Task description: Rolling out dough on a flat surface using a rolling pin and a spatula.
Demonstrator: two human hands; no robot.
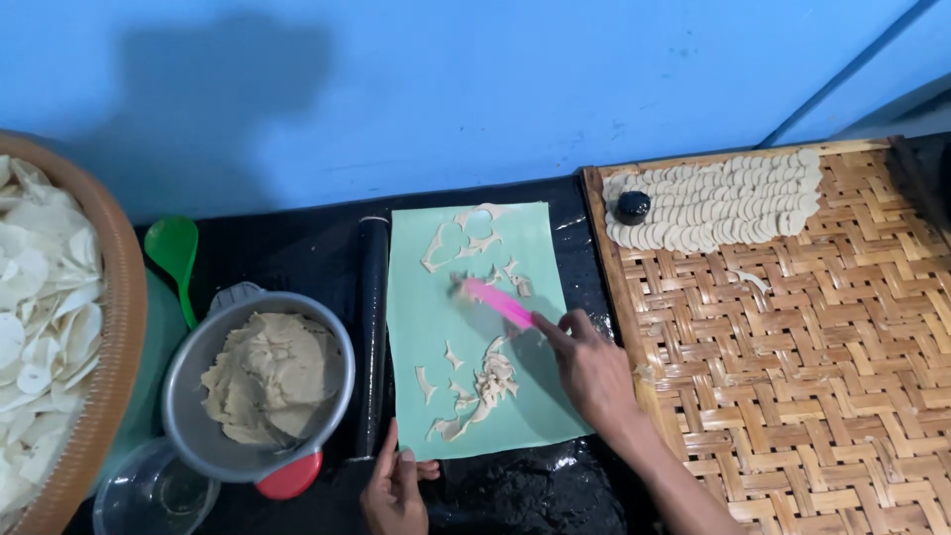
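A pale green mat lies on the black worktop, strewn with thin dough scraps. My right hand grips a pink scraper and holds its blurred tip against the scraps near the mat's upper middle. My left hand presses its fingers on the mat's near left corner. A black rolling pin lies along the mat's left edge.
A metal bowl of tan dough with a red handle sits left of the pin, a clear glass bowl below it, a green spoon behind. A basket of white chips fills the far left. A woven tray holds rows of dough discs and a black round cutter.
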